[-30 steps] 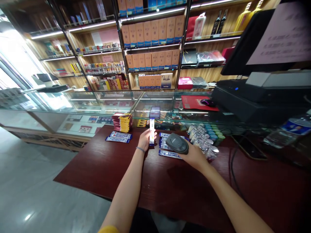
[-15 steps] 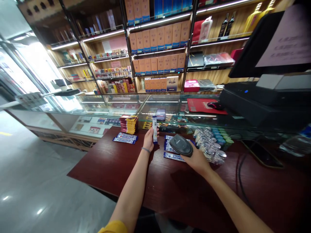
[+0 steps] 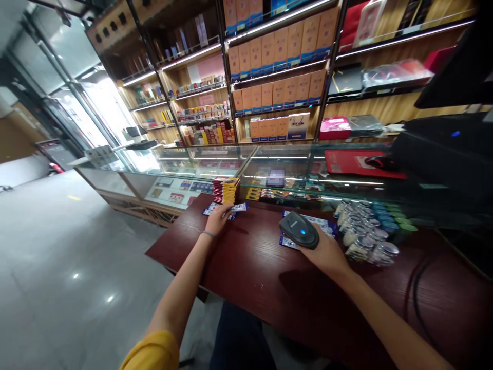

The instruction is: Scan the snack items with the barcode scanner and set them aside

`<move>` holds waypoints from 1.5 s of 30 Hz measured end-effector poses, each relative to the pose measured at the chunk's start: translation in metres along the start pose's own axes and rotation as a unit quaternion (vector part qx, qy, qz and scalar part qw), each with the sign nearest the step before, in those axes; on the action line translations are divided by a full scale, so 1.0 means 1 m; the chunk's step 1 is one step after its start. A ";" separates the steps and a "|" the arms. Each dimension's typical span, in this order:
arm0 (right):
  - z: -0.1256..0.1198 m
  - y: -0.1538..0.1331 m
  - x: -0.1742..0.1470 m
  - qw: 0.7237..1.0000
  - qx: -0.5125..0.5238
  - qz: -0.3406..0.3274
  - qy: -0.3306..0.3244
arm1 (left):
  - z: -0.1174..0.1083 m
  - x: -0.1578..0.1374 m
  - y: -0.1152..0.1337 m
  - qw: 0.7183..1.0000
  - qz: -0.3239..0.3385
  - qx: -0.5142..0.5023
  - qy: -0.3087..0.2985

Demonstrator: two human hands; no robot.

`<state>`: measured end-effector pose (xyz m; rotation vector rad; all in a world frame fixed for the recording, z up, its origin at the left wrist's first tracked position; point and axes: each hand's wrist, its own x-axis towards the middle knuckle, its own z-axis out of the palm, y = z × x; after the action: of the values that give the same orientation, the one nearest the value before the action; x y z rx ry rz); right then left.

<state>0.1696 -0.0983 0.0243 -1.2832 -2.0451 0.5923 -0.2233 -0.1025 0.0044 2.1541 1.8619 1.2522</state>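
My left hand (image 3: 219, 219) is closed on a slim blue-and-white packet (image 3: 239, 207), low over the left part of the dark red table. Beneath that hand lie flat packets of the same kind (image 3: 210, 209), partly covered by my fingers. Just behind them stands a stack of red and yellow packets (image 3: 225, 190). A black barcode scanner (image 3: 298, 230) with a lit blue light is gripped in my right hand (image 3: 327, 253). Under the scanner, more blue-and-white packets (image 3: 287, 241) rest on the table, partly hidden.
Several silver-lidded jars (image 3: 365, 234) and blue and green containers (image 3: 389, 216) stand right of the scanner. A glass display counter (image 3: 192, 154) runs behind the table (image 3: 246, 262). At the right are a dark machine (image 3: 435, 154), a red mat (image 3: 346, 163) and a black cable (image 3: 416, 288).
My left hand has moved left and down with its packet, from upright near the scanner to lying over the left packets. The scanner stays in my right hand, its blue light now lit.
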 end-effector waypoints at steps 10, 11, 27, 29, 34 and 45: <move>0.022 0.009 0.000 1.000 -0.019 -0.025 -0.002 | -0.035 -0.033 -0.043 0.994 -0.029 0.065 -0.082; 0.024 0.010 0.001 0.999 -0.026 -0.028 -0.008 | -0.035 -0.034 -0.045 0.995 -0.033 0.057 -0.079; 0.018 -0.007 0.002 0.999 -0.036 -0.005 -0.022 | -0.018 -0.033 -0.041 0.996 -0.014 0.049 -0.072; 0.007 -0.008 0.003 1.000 -0.021 0.002 -0.001 | -0.004 -0.027 -0.024 0.997 0.014 0.016 -0.074; -0.019 0.005 0.005 0.998 0.016 0.011 0.057 | 0.042 -0.004 0.034 0.992 0.037 -0.088 -0.077; -0.060 0.027 0.011 0.974 0.089 0.052 0.203 | 0.148 0.035 0.147 0.959 0.071 -0.257 -0.093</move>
<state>0.2261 -0.0751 0.0510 -1.2877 -1.5648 0.4981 -0.0197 -0.0466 -0.0026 2.0459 1.1617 1.3198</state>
